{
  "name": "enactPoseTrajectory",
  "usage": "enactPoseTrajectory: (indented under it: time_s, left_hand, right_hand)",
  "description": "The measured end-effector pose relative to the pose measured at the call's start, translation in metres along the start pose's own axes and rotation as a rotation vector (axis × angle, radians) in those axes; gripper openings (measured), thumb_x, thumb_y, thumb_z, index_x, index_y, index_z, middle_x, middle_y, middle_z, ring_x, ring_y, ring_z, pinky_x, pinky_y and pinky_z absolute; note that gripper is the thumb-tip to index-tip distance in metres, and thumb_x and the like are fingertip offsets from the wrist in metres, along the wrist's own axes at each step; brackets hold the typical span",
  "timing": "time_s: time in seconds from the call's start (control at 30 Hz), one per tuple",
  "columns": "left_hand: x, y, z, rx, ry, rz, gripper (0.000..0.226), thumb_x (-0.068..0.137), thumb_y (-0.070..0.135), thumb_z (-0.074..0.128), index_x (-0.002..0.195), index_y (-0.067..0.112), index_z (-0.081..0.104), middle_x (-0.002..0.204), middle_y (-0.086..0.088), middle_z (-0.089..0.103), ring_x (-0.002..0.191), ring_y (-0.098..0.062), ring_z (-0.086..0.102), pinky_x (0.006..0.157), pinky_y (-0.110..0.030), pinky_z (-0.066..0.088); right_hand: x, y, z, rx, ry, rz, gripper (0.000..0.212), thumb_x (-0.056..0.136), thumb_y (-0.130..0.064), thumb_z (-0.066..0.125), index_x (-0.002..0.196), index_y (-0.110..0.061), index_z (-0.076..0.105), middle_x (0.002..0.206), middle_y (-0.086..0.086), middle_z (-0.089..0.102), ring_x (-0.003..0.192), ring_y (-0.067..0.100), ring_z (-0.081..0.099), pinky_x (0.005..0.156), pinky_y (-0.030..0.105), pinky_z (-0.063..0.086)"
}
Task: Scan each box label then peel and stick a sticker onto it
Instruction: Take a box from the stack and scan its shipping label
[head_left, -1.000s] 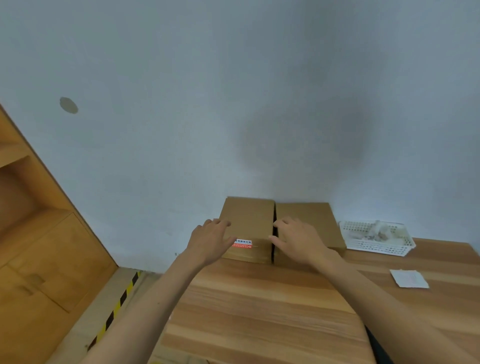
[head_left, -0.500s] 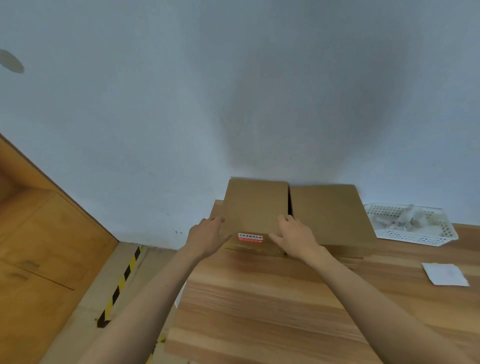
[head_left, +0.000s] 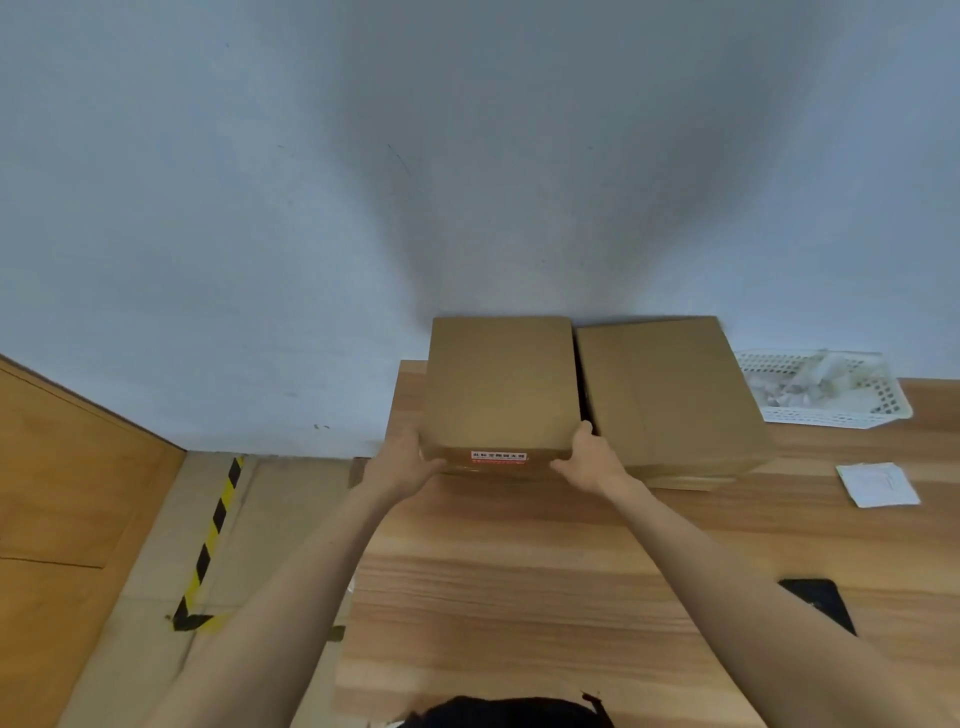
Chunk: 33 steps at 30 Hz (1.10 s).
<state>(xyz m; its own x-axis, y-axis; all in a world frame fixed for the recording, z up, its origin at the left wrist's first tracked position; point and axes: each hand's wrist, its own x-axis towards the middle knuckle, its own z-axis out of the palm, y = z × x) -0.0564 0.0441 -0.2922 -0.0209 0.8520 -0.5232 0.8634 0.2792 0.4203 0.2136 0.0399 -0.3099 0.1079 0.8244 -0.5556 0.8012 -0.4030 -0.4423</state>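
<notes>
The head camera looks forward and down at a wooden table (head_left: 519, 571) with light, striped grain. The table stands against a pale grey-blue wall (head_left: 363, 182), which fills the upper half of the view and carries a soft dark shadow in the middle.

At the far edge of the table, against the wall, two brown cardboard boxes stand side by side with a narrow dark gap between them. The left box (head_left: 501, 382) has a small red and white label (head_left: 498, 457) on its near side. The left hand (head_left: 402, 465) grips the near left corner of this box and the right hand (head_left: 589, 460) grips its near right corner, with the fingers curled around the edges. The hands are apart, one on each side of the label. The right box (head_left: 670, 395) lies flat and nobody touches it.

To the right of the boxes, a white perforated basket (head_left: 831, 415) with white crumpled pieces inside stands near the wall. In front of it a white square sheet (head_left: 878, 484) lies on the wood. Nearer to the person, at the right, a flat black object (head_left: 818, 603) rests on the table; its kind cannot be told.

To the left of the table the beige floor (head_left: 156, 571) has a yellow and black striped tape (head_left: 210, 540). Further left there is wooden furniture (head_left: 62, 493).
</notes>
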Motion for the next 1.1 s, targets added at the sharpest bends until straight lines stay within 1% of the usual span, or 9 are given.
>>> enactPoseTrajectory:
  time_s: [0.1, 0.27, 0.4, 0.43, 0.53, 0.67, 0.87, 1.03, 1.1]
  left_hand:
    - [0.013, -0.001, 0.006, -0.143, -0.005, -0.004, 0.06, 0.093, 0.03, 0.068, 0.145, 0.014, 0.042, 0.135, -0.007, 0.058, 0.122, -0.028, 0.056, 0.098, -0.038, 0.046]
    - [0.018, -0.008, 0.013, -0.329, 0.062, -0.004, 0.052, 0.091, 0.024, 0.069, 0.138, 0.017, 0.049, 0.124, -0.005, 0.062, 0.111, -0.024, 0.058, 0.094, -0.04, 0.05]
    - [0.011, -0.004, 0.007, -0.461, 0.121, 0.055, 0.043, 0.092, 0.014, 0.071, 0.131, 0.015, 0.054, 0.115, 0.002, 0.063, 0.106, -0.017, 0.057, 0.074, -0.014, 0.042]
    - [0.009, -0.003, 0.003, -0.496, 0.128, 0.075, 0.043, 0.092, 0.015, 0.072, 0.132, 0.014, 0.056, 0.117, 0.003, 0.064, 0.109, -0.017, 0.058, 0.077, -0.013, 0.042]
    - [0.002, 0.002, -0.01, -0.556, 0.169, 0.119, 0.047, 0.092, 0.025, 0.074, 0.135, 0.015, 0.059, 0.125, 0.001, 0.068, 0.116, -0.019, 0.061, 0.094, -0.026, 0.046]
    - [-0.01, 0.017, -0.029, -0.612, 0.231, 0.184, 0.039, 0.094, 0.032, 0.07, 0.132, 0.023, 0.06, 0.121, 0.009, 0.068, 0.114, -0.015, 0.064, 0.091, -0.024, 0.049]
    - [-0.026, 0.038, -0.056, -0.666, 0.275, 0.289, 0.048, 0.091, 0.054, 0.064, 0.135, 0.035, 0.06, 0.125, 0.014, 0.068, 0.113, -0.011, 0.066, 0.101, -0.039, 0.053]
    - [-0.05, 0.048, -0.068, -0.708, 0.164, 0.374, 0.046, 0.092, 0.053, 0.067, 0.136, 0.045, 0.054, 0.121, 0.02, 0.07, 0.108, 0.003, 0.064, 0.088, -0.02, 0.048]
    - [-0.055, 0.049, -0.067, -0.688, 0.135, 0.376, 0.051, 0.09, 0.047, 0.072, 0.136, 0.044, 0.052, 0.118, 0.021, 0.069, 0.106, 0.007, 0.062, 0.083, -0.015, 0.047]
  right_hand:
    - [0.01, 0.002, 0.005, 0.088, -0.018, 0.06, 0.064, 0.096, -0.022, 0.064, 0.14, 0.007, 0.028, 0.129, 0.024, 0.057, 0.117, 0.038, 0.057, 0.085, 0.037, 0.046]
    - [0.012, 0.005, 0.015, 0.195, 0.044, 0.047, 0.05, 0.096, -0.024, 0.064, 0.129, 0.001, 0.035, 0.124, 0.021, 0.058, 0.111, 0.038, 0.06, 0.092, 0.047, 0.051]
    - [0.002, 0.005, 0.009, 0.283, 0.118, -0.027, 0.042, 0.093, -0.03, 0.069, 0.117, -0.007, 0.043, 0.112, 0.011, 0.062, 0.097, 0.028, 0.063, 0.085, 0.047, 0.055]
    - [-0.001, 0.004, 0.004, 0.311, 0.139, -0.052, 0.043, 0.092, -0.03, 0.071, 0.118, -0.007, 0.046, 0.112, 0.007, 0.062, 0.096, 0.023, 0.062, 0.083, 0.041, 0.055]
    - [-0.014, 0.0, -0.014, 0.405, 0.202, -0.118, 0.04, 0.089, -0.031, 0.075, 0.116, -0.01, 0.053, 0.106, -0.002, 0.062, 0.089, 0.014, 0.059, 0.07, 0.027, 0.047]
    - [-0.024, -0.01, -0.036, 0.475, 0.291, -0.187, 0.039, 0.089, -0.041, 0.073, 0.112, -0.015, 0.057, 0.108, -0.005, 0.064, 0.099, 0.016, 0.061, 0.082, 0.032, 0.048]
    - [-0.037, -0.02, -0.068, 0.469, 0.399, -0.25, 0.044, 0.091, -0.053, 0.064, 0.111, -0.014, 0.06, 0.11, 0.0, 0.066, 0.102, 0.023, 0.06, 0.086, 0.039, 0.049]
    - [-0.046, -0.021, -0.084, 0.507, 0.417, -0.283, 0.064, 0.071, -0.079, 0.064, 0.114, -0.031, 0.065, 0.109, -0.007, 0.068, 0.105, 0.014, 0.062, 0.093, 0.042, 0.053]
    - [-0.051, -0.021, -0.085, 0.488, 0.424, -0.288, 0.063, 0.072, -0.078, 0.063, 0.115, -0.032, 0.066, 0.109, -0.005, 0.065, 0.107, 0.012, 0.057, 0.095, 0.039, 0.051]
